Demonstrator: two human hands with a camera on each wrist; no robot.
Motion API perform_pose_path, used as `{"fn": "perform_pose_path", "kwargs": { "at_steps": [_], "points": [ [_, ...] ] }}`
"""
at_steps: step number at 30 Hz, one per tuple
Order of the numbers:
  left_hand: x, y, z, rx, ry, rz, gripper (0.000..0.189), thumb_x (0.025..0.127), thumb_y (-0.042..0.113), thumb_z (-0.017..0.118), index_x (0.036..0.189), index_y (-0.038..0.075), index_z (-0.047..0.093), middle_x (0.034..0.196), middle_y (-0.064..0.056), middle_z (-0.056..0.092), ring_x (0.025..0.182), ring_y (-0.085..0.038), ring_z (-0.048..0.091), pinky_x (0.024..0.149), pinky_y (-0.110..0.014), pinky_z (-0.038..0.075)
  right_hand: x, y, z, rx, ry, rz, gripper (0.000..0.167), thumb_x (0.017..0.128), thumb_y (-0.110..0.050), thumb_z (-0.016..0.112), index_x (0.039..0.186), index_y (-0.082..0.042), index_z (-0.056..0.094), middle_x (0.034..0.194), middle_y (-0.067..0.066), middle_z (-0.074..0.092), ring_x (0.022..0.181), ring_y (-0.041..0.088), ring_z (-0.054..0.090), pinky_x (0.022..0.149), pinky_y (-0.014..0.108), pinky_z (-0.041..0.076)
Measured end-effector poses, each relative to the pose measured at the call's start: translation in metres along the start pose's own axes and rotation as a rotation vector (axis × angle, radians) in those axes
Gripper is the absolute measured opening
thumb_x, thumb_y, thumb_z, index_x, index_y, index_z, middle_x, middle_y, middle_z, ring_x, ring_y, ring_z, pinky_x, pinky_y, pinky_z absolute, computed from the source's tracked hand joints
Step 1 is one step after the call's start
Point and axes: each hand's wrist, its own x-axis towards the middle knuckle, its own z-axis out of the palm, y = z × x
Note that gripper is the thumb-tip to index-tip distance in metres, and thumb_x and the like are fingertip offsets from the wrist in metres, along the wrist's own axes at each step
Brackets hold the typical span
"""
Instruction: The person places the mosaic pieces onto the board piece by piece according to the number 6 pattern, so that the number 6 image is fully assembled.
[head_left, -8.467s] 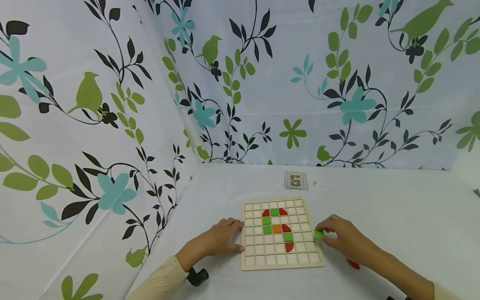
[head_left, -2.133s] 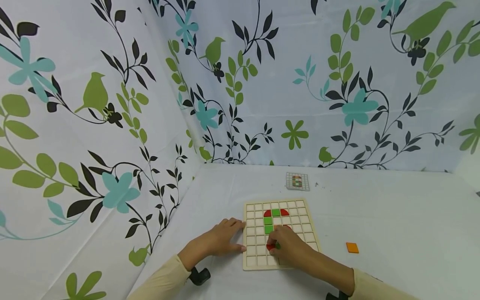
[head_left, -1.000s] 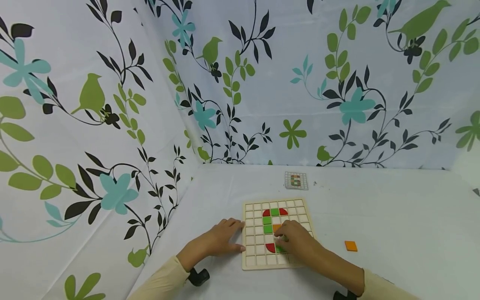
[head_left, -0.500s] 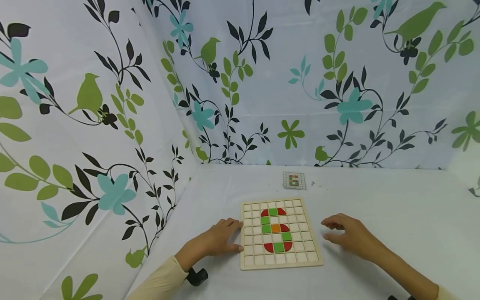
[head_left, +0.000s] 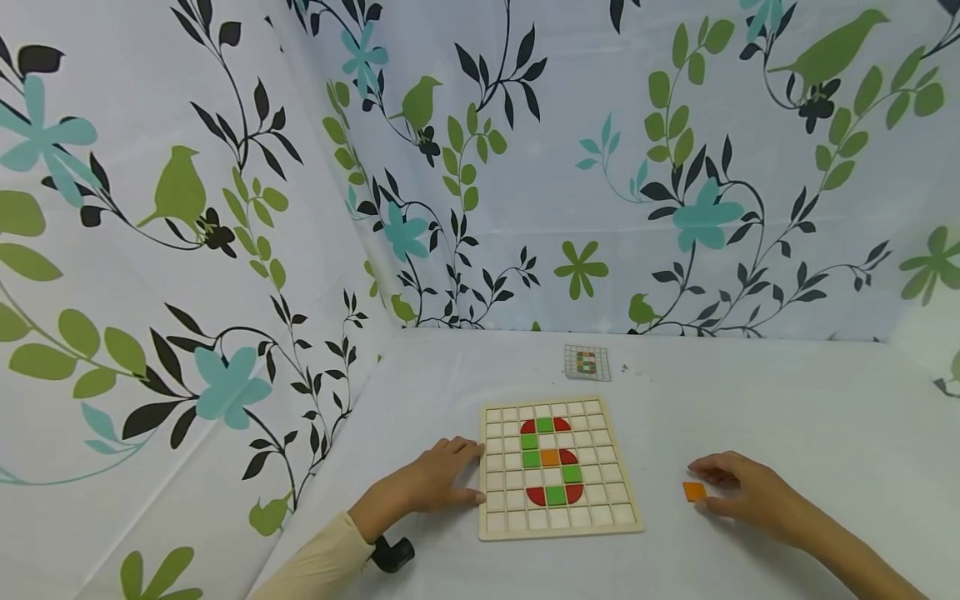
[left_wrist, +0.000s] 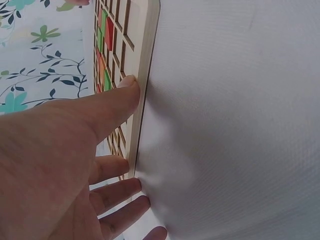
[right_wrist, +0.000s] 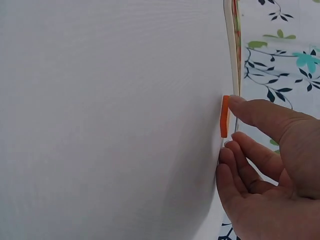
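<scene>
A wooden grid board (head_left: pixel 562 534) lies on the white-covered table. Red quarter-round, green square and orange square tiles in its cells form a figure like a 5 or S. My left hand (head_left: pixel 435 479) rests against the board's left edge, thumb and fingers spread; in the left wrist view the thumb (left_wrist: pixel 122 95) touches the rim. To the right of the board, my right hand (head_left: pixel 753 492) is at a loose orange square tile (head_left: pixel 694 492). In the right wrist view the thumb (right_wrist: pixel 255 112) touches the tile, while the other fingers bend loosely beside it.
A small gridded card (head_left: pixel 570 363) with a coloured figure lies behind the board. Small dark specks (head_left: pixel 625 367) are on the cloth beside it. Patterned curtains (head_left: pixel 465 167) stand behind and to the left of the table.
The right hand set green and red tiles in the board's lower row, left the board, then moved right to the orange tile. The left hand stays at the board's left edge.
</scene>
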Motion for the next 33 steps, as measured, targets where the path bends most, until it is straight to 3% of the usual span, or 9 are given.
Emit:
{"fn": "perform_pose_path", "kwargs": {
  "at_steps": [4,11,16,24,33],
  "points": [
    [0.000,0.000,0.001,0.004,0.000,-0.002,0.079,0.097,0.052,0.074,0.158,0.011,0.046,0.156,-0.009,0.049,0.141,-0.031,0.047,0.116,-0.054,0.044,0.000,0.003,0.001,-0.022,0.000,-0.029,0.044,0.086,-0.026,0.089,0.123,-0.009,0.071,0.120,-0.002,0.071,0.102,0.002,0.063,0.088,0.019,0.056],
    [0.000,0.002,0.000,0.018,0.003,-0.014,0.081,0.096,0.052,0.075,0.159,0.012,0.045,0.157,-0.008,0.048,0.143,-0.030,0.046,0.117,-0.053,0.043,-0.002,0.004,0.005,-0.091,0.040,-0.177,0.029,0.089,-0.017,0.084,0.115,-0.013,0.072,0.114,-0.008,0.069,0.099,-0.003,0.061,0.086,0.020,0.057],
    [-0.001,0.001,0.001,0.016,0.003,-0.011,0.081,0.096,0.053,0.074,0.160,0.012,0.044,0.157,-0.008,0.048,0.143,-0.030,0.046,0.117,-0.055,0.042,-0.001,0.003,0.006,-0.162,0.077,-0.231,0.024,0.089,-0.015,0.085,0.110,-0.016,0.073,0.109,-0.012,0.068,0.098,-0.001,0.063,0.085,0.023,0.059],
    [-0.002,0.002,-0.001,0.016,0.002,-0.013,0.080,0.097,0.051,0.075,0.159,0.011,0.045,0.157,-0.008,0.048,0.143,-0.030,0.046,0.117,-0.055,0.042,0.009,-0.012,0.011,-0.173,0.095,-0.237,0.021,0.088,-0.010,0.084,0.106,-0.014,0.074,0.104,-0.012,0.067,0.094,0.004,0.063,0.084,0.027,0.060],
    [-0.003,0.002,-0.001,0.014,0.004,-0.009,0.079,0.098,0.051,0.074,0.159,0.011,0.045,0.157,-0.009,0.048,0.142,-0.031,0.046,0.117,-0.055,0.043,0.033,-0.049,0.025,-0.173,0.082,-0.230,0.019,0.089,-0.008,0.083,0.105,-0.013,0.075,0.100,-0.010,0.067,0.091,0.009,0.062,0.082,0.032,0.060]
  ]
}}
